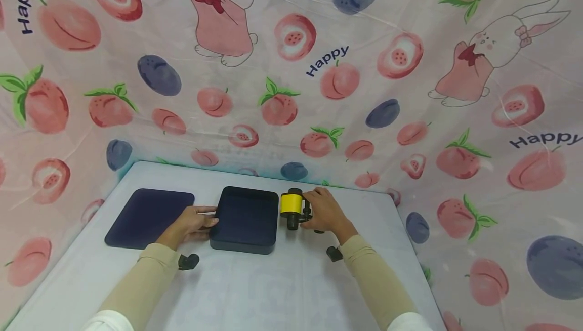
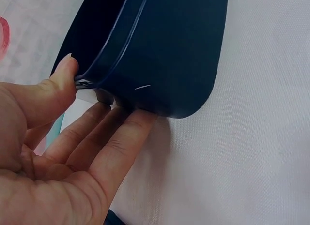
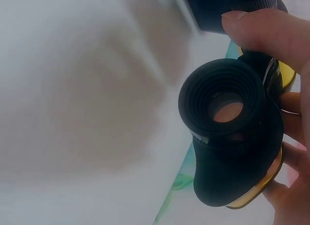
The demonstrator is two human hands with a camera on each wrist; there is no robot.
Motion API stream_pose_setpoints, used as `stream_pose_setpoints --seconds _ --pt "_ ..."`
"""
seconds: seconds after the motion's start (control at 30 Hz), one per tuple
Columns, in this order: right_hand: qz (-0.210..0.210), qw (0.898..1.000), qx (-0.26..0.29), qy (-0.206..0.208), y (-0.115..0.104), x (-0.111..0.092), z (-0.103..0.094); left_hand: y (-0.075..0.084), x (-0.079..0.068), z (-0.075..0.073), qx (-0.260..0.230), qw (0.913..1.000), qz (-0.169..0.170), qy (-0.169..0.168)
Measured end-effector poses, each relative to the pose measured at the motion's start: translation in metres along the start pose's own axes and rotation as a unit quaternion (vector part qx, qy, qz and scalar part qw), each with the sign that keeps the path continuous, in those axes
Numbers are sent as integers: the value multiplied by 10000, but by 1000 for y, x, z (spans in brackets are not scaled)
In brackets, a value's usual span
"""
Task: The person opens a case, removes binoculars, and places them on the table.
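A dark navy box [image 1: 246, 217] with rounded corners sits on the white table, its inside facing up. My left hand [image 1: 192, 223] grips its left side. In the left wrist view, the thumb lies at the box's rim [image 2: 131, 34] and the fingers reach against its lower edge. To the right of the box, my right hand [image 1: 325, 213] holds black-and-yellow binoculars [image 1: 291, 203]. The right wrist view shows one eyepiece [image 3: 220, 97] facing the camera, the thumb on the other barrel and the fingers wrapped behind the body.
A flat dark square lid [image 1: 148, 217] lies on the white tabletop [image 1: 255, 290] left of the box, partly behind the left hand. A cloth [image 1: 255, 83] printed with peaches and rabbits hangs behind and around the table. Small black devices [image 1: 189, 261] sit at both wrists.
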State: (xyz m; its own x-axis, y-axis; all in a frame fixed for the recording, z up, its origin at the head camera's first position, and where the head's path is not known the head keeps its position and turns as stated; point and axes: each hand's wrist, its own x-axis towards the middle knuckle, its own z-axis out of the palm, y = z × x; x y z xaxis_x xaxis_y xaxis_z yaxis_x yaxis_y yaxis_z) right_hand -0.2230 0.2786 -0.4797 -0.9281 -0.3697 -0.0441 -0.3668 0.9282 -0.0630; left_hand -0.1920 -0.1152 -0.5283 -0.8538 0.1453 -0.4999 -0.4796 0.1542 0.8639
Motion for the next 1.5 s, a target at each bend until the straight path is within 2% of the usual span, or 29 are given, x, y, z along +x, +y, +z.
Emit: stream_pose_setpoints --seconds 0.7,1.0,1.5 --pt "-27 9996 280 53 23 -7 6 0 2 -2 -47 10000 14 -34" --pt "134 9990 435 -7 31 -10 9 1 2 -1 24 10000 -40 13" --pt "157 9988 473 -30 40 -17 18 -1 3 0 -29 10000 -77 11"
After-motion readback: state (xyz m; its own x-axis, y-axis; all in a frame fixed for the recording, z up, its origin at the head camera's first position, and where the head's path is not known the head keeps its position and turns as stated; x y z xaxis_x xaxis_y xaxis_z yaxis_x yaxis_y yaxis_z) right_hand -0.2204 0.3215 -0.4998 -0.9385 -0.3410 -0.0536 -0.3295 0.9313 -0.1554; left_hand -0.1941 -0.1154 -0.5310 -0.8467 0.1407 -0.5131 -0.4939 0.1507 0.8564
